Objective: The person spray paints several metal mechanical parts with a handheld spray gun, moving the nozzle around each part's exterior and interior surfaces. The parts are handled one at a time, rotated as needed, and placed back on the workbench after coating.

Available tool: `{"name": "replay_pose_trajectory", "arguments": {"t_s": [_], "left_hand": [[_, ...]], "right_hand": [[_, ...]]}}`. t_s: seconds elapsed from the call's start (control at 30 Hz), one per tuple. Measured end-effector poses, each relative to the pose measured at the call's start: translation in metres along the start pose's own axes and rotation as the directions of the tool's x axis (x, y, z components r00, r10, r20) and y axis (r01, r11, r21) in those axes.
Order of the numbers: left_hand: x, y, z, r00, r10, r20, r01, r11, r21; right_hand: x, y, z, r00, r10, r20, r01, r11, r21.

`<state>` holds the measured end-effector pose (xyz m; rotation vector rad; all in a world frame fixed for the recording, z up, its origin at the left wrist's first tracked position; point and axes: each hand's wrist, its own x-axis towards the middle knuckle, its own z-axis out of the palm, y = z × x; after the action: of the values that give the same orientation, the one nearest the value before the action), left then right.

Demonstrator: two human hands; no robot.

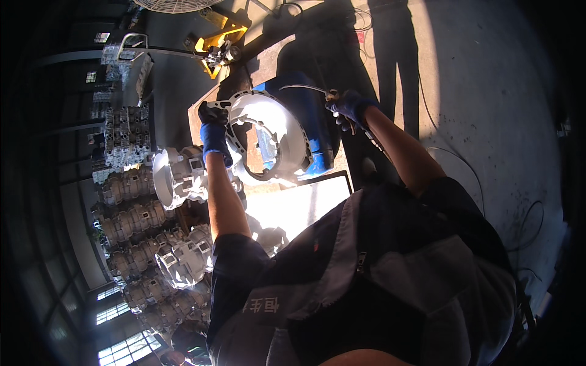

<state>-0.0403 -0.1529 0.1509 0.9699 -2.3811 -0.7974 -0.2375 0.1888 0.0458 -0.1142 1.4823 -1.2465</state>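
Observation:
A cast-metal bell housing [290, 123] with a wide round opening and a bolt-holed flange lies tilted before me in bright sun. My left hand [214, 132], in a blue glove with dark fingers, grips the left edge of its flange. Off to the housing's right, my right hand [351, 110] wears a similar glove and holds an air blow gun [331, 95]. The gun's long curved nozzle tube [302, 86] reaches left above the housing's upper rim, apart from it. A hose fitting [376, 141] runs back along my right forearm.
Blue drums [320, 132] stand beneath and beside the housing. Another cast housing [181, 176] sits left of my forearm, with stacked housings [137, 219] beyond. A yellow pallet truck [222, 41] and a fan guard [176, 4] are farther off. Hoses [458, 155] cross the floor. A person [187, 343] is at lower left.

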Motion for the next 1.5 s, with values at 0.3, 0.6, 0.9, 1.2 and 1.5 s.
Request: {"name": "replay_pose_trajectory", "arguments": {"t_s": [0.3,0.6,0.9,1.2,1.5], "left_hand": [[-0.019,0.043,-0.002,0.991,-0.132,0.000,0.132,0.989,-0.072],[-0.012,0.036,-0.005,0.991,-0.135,0.025,0.135,0.991,0.001],[-0.002,0.019,-0.007,0.997,-0.080,0.012,0.077,0.982,0.173],[0.006,0.000,-0.005,0.998,-0.059,-0.029,0.064,0.979,0.196],[-0.011,0.034,-0.002,0.998,-0.043,-0.044,0.052,0.969,0.243]], "right_hand": [[-0.014,-0.004,0.005,0.997,-0.011,0.076,0.017,0.997,-0.076],[-0.003,-0.002,0.007,0.985,-0.073,0.158,0.124,0.932,-0.340],[-0.001,-0.011,0.002,0.974,0.097,0.205,-0.074,0.990,-0.118],[-0.019,0.013,-0.004,0.998,-0.031,0.059,0.047,0.956,-0.291],[-0.061,0.027,-0.016,0.989,-0.130,-0.066,0.073,0.834,-0.547]]}}
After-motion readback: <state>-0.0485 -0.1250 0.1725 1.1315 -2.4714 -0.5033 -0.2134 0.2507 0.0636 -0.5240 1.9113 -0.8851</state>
